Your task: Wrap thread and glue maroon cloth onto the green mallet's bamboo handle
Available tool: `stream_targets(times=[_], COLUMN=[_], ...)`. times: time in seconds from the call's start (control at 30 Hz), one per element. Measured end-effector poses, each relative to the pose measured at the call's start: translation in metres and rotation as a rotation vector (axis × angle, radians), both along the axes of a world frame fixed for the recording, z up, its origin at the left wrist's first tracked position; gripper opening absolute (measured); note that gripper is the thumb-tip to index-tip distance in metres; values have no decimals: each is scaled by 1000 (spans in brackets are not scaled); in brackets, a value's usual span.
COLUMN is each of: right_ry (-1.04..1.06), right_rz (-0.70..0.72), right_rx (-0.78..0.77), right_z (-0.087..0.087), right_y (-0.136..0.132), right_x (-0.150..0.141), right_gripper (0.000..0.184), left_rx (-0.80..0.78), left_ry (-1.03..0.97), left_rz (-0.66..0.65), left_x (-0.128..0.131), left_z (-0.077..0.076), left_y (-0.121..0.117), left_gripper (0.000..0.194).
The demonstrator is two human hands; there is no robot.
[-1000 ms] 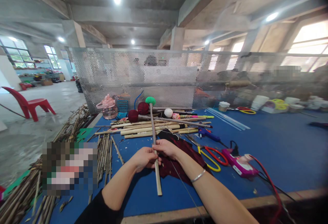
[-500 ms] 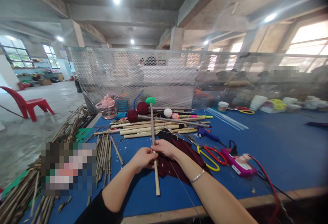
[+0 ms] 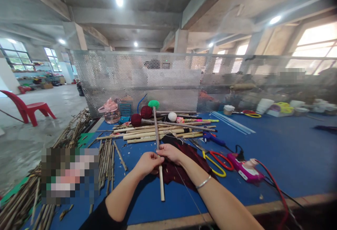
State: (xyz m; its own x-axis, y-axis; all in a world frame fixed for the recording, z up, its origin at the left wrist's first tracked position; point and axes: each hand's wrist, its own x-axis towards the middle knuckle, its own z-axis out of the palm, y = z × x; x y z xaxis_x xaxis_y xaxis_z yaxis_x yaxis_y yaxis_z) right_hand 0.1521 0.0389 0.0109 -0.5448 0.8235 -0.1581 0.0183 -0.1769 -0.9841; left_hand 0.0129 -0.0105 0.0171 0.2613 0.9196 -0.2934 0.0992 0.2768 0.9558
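Observation:
Both my hands grip a long thin wooden stick (image 3: 157, 132) that points away from me over the blue table (image 3: 276, 153). A green yarn ball (image 3: 153, 104) caps its far end. My left hand (image 3: 149, 162) is closed around the stick's lower part. My right hand (image 3: 170, 152) pinches the stick just above, fingers closed. Under my hands lies a dark red cloth (image 3: 181, 163). A thin thread runs from my hands toward the table's near edge.
Bamboo sticks (image 3: 155, 132) and dark red yarn balls (image 3: 142, 115) lie beyond my hands. Red-and-yellow scissors (image 3: 217, 161) and a pink glue gun (image 3: 246, 168) sit to the right. Stick bundles (image 3: 107, 161) lie left. A perforated metal screen (image 3: 147, 79) backs the table. A red chair (image 3: 28, 107) stands far left.
Both hands keep hold of the stick; its near end has drawn slightly toward them. Otherwise the view has only shifted a little.

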Motion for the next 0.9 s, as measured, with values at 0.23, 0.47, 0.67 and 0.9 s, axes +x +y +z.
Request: stream_targets(times=[0.23,0.47,0.67,0.9], right_ry=[27,64,88,137], right_rz=[59,19,46,52], right_rx=[-47,98,137,110], right_z=[6,-4,0,9], right_y=[-4,-2,0,-7], right_x=[5,2,5,5], right_gripper=[40,42,41,41], left_rx=[-106,-85,-63,81], left_ry=[-223,-253,-231,-135], left_rz=[-70,-79,-61,-61], left_x=[1,-1,1,8], left_z=[2,-3,3,5], left_y=[-1,-1,-4,-11], left_gripper=[39,37,43,48])
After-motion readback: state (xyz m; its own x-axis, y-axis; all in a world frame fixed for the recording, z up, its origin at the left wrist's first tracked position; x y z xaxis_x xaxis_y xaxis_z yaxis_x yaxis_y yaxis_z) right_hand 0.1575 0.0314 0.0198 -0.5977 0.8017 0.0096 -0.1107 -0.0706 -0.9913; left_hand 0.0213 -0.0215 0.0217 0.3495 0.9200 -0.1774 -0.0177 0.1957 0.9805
